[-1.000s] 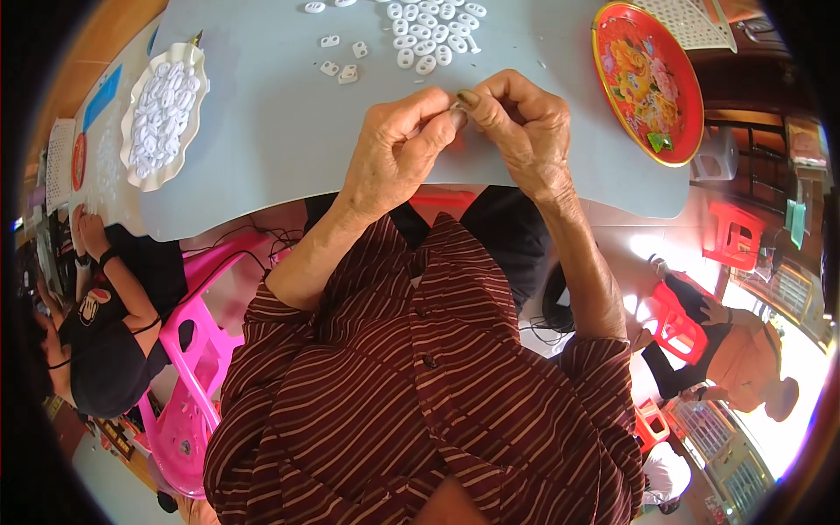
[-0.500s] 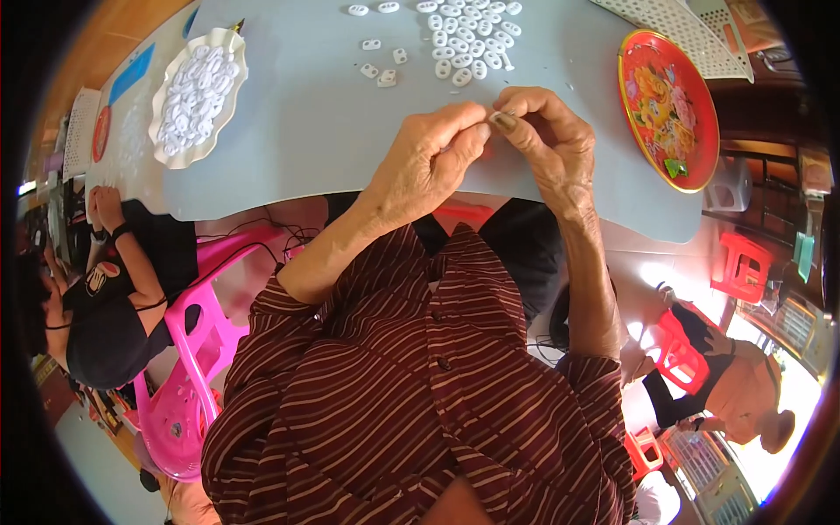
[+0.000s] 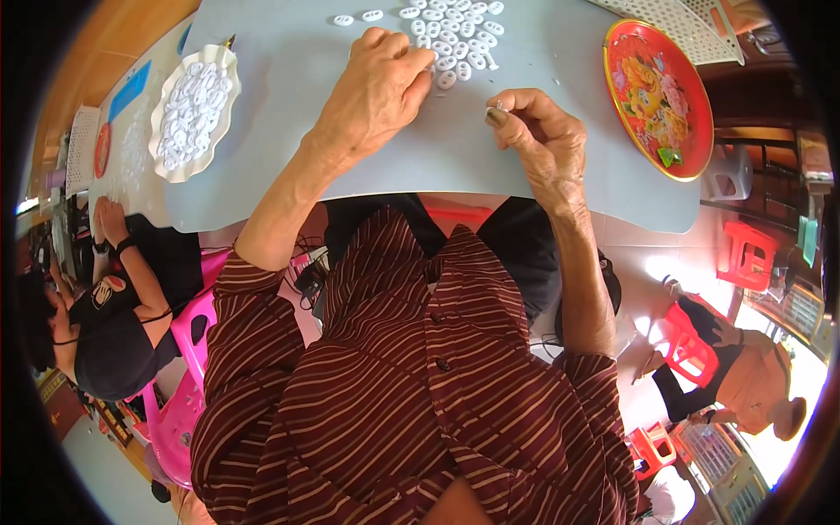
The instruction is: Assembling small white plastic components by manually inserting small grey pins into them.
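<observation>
My left hand (image 3: 372, 101) is over the table beside the pile, fingers curled; its fingertips and whatever lies beneath them are hidden. My right hand (image 3: 547, 140) is to the right, thumb and index finger pinched on a small whitish piece (image 3: 500, 106), too small to name. Ahead of both hands lies a loose pile of white oval plastic pieces with two holes each (image 3: 448, 38). Two more such ovals (image 3: 373, 16) lie apart, beyond my left hand.
A scalloped cream dish (image 3: 229, 96) full of white pieces stands on the grey table (image 3: 271, 131) at left. At right lies a red floral tray (image 3: 619, 114) with a small green item. One person sits at left by a pink chair (image 3: 188, 420); another sits at right among red stools.
My left hand has left my right hand and moved left and away from me, covering where several small squarish white pieces lay. My right hand stays nearly in place, still pinching.
</observation>
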`<state>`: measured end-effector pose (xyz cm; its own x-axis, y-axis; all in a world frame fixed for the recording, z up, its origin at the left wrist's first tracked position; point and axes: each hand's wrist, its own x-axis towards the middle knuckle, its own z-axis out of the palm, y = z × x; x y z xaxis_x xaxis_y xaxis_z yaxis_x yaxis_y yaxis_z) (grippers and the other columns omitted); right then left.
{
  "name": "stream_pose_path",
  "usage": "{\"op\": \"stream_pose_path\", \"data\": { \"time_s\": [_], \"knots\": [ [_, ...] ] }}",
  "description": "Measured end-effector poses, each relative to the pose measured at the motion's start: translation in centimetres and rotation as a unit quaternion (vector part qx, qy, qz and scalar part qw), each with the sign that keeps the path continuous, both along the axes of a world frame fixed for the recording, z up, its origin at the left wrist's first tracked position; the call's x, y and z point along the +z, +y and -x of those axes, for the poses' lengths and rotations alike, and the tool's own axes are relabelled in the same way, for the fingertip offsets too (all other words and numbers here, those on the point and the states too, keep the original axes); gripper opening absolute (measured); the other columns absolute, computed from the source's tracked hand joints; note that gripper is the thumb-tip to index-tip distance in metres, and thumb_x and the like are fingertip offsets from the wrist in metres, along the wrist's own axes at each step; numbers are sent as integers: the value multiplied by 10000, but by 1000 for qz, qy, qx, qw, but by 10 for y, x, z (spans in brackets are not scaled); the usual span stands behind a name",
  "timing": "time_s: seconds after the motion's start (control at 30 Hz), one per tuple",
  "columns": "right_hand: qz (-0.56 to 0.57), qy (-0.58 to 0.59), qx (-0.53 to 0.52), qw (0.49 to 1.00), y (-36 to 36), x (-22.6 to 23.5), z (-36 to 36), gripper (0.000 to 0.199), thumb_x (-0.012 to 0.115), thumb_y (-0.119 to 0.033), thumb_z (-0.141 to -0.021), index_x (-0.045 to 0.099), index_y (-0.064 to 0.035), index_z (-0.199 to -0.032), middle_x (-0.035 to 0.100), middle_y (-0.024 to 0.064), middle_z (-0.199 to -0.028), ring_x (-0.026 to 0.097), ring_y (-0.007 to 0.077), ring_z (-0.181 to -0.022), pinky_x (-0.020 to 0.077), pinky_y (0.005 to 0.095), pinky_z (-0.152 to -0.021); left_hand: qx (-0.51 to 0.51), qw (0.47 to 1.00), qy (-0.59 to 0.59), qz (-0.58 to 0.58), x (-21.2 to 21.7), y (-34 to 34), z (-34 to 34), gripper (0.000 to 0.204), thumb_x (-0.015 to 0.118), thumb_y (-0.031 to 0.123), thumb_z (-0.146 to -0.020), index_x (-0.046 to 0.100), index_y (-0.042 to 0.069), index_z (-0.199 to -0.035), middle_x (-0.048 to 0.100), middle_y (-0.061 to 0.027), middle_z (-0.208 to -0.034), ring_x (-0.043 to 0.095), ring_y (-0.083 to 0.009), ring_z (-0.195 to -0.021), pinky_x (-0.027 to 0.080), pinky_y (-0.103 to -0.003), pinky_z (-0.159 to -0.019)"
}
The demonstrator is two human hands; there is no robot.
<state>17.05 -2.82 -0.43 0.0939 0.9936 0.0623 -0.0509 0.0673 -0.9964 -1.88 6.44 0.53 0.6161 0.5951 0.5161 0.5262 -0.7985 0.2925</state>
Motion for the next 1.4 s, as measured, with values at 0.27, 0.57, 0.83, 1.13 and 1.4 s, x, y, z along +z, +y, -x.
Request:
{"op": "stream_pose_path", "data": {
  "time_s": [0.27,0.57,0.83,1.13,1.4],
  "knots": [
    [0,1,5,1000,-2,4,2,125,663,-122,-851,620,-10,-886,561,-37,-719,478,27,-652,399,173,-579,-13,998,47,37,0,5,-4,253,674,36,-711,593,29,-950,533,-82,-790,473,-253,-844,422,-358,-809],
    [0,-6,2,1000,-3,4,2,114,661,-111,-851,620,-11,-886,553,-46,-718,471,21,-658,396,174,-584,-24,995,61,71,-6,9,-10,216,669,27,-710,571,19,-902,497,-102,-819,467,-277,-853,426,-368,-781],
    [-12,-5,1,1000,-1,0,0,99,653,-91,-853,619,-7,-894,573,-24,-753,486,35,-672,416,187,-605,3,994,18,104,-7,-1,-7,264,616,-30,-719,573,31,-972,505,-84,-829,501,-246,-858,436,-341,-762],
    [-55,77,-1,996,-1,2,-2,92,620,-71,-871,599,7,-916,606,62,-970,540,93,-745,472,237,-679,-96,710,-350,604,9,-20,-17,213,559,125,-861,601,-40,-988,591,-71,-902,530,-153,-841,420,-285,-761],
    [-43,171,-9,984,-3,2,-4,71,603,-82,-884,604,-16,-911,601,79,-995,585,120,-767,490,254,-683,-89,664,-411,618,7,-34,-34,145,555,68,-868,620,-31,-952,601,-48,-872,529,-125,-836,421,-266,-770]
  ]
}}
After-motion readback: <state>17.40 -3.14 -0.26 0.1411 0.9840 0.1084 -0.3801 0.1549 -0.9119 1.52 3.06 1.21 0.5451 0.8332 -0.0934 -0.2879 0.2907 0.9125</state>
